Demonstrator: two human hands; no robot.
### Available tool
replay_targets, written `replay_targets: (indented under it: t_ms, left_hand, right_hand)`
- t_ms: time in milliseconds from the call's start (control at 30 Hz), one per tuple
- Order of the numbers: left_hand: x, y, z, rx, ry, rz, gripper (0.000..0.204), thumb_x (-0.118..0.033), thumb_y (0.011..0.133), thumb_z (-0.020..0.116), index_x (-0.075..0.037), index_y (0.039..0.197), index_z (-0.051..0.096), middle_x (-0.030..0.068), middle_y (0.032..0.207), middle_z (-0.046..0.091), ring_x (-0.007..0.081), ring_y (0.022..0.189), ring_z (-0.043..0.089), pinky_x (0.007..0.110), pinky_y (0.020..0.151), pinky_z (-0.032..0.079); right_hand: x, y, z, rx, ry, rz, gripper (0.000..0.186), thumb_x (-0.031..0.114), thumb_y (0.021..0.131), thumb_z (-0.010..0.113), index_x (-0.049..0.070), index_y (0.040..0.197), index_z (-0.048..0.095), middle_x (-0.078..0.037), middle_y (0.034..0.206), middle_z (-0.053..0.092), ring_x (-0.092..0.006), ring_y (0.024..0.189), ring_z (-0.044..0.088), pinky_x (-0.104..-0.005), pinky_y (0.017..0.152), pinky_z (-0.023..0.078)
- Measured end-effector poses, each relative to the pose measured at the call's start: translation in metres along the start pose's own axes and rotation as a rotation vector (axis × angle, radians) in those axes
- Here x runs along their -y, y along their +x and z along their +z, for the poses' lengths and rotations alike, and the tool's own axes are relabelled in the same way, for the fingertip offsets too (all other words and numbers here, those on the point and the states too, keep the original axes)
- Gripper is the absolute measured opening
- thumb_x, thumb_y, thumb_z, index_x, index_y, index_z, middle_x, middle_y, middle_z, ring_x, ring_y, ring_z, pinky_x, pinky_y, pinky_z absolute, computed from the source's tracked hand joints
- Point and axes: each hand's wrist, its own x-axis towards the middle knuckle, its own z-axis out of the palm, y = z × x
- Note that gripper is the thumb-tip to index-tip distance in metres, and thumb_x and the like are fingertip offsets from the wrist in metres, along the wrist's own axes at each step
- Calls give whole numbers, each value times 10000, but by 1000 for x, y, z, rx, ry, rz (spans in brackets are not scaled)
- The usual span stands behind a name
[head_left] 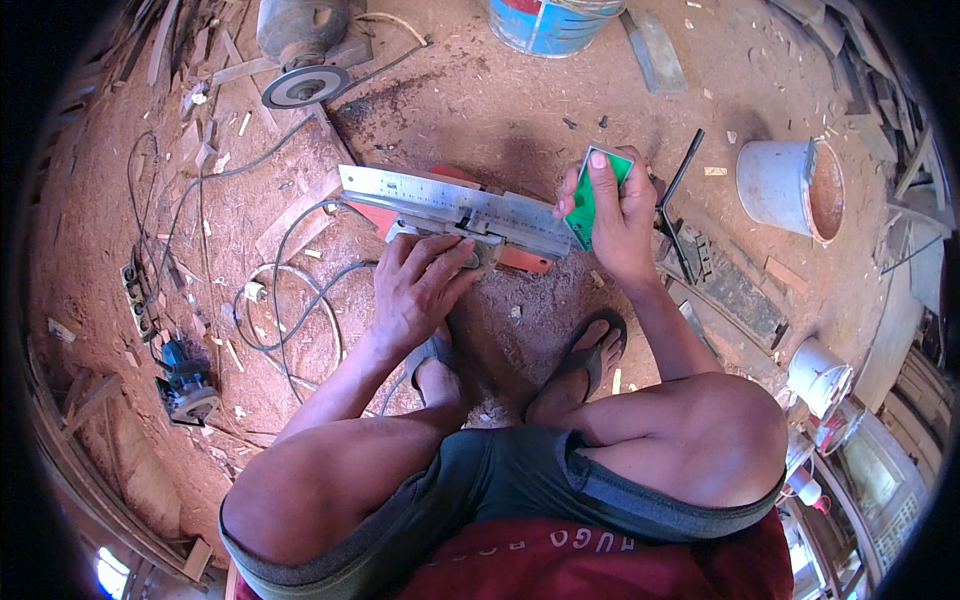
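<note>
Low between my feet is an orange power tool (525, 261) with grey metal plates; its exact kind is unclear. My left hand (420, 285) is closed over a grey metal part at its near side, fingers bent across the top. A carpenter's square lies along the tool, its long graduated metal blade (395, 190) running from upper left to lower right. Its green stock (590, 205) is upright in my right hand (620, 210), thumb on the face and fingers wrapped behind. The blade appears to meet the stock at the tool's right end. My palm hides part of the stock.
A motor with a grinding disc (305, 87) stands far left, and a blue bucket (555, 28) at the top. At right are a white bucket (775, 187) and a dark metal tool (725, 285). Cables (285, 305), a router (187, 385) and wood scraps litter the left.
</note>
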Motion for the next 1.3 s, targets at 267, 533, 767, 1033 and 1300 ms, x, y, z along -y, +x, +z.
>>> replay_targets:
  t_ms: [267, 533, 767, 1033, 1300]
  left_hand:
    - [2, 0, 1, 3, 12, -5, 435, -210, 731, 838, -122, 1140, 721, 23, 1107, 674, 251, 918, 605, 387, 764, 517]
    - [-1, 2, -2, 22, 28, -13, 477, -174, 675, 888, -86, 1116, 727, 55, 1093, 688, 267, 953, 646, 390, 788, 541]
    - [0, 0, -1, 0, 18, 10, 430, -207, 744, 829, -124, 1151, 721, 16, 1123, 674, 247, 927, 606, 383, 776, 517]
    - [1, -1, 0, 0, 8, 15, 436, -203, 736, 827, -119, 1150, 722, 20, 1128, 675, 254, 928, 607, 384, 781, 520]
    - [0, 0, -2, 6, 5, 20, 420, -193, 748, 812, -122, 1152, 722, 20, 1144, 672, 256, 934, 608, 384, 780, 520]
  right_hand:
    - [-1, 1, -1, 5, 22, 19, 217, 241, 1093, 466, 52, 991, 435, -84, 764, 612, -127, 625, 610, -305, 589, 535]
    - [-1, 2, -2, 4, 4, 27, 204, 234, 1096, 456, 65, 984, 438, -99, 768, 607, -143, 636, 616, -317, 596, 552]
    - [-1, 1, -1, -7, 16, 35, 194, 230, 1095, 458, 61, 999, 448, -99, 772, 610, -144, 637, 615, -318, 593, 553]
    - [1, 1, 1, -20, 31, 42, 224, 252, 1089, 478, 49, 1000, 442, -81, 763, 617, -128, 615, 614, -304, 582, 534]
    - [2, 1, 0, -13, 31, 47, 200, 238, 1091, 470, 58, 1007, 462, -89, 771, 612, -138, 634, 618, -318, 591, 553]
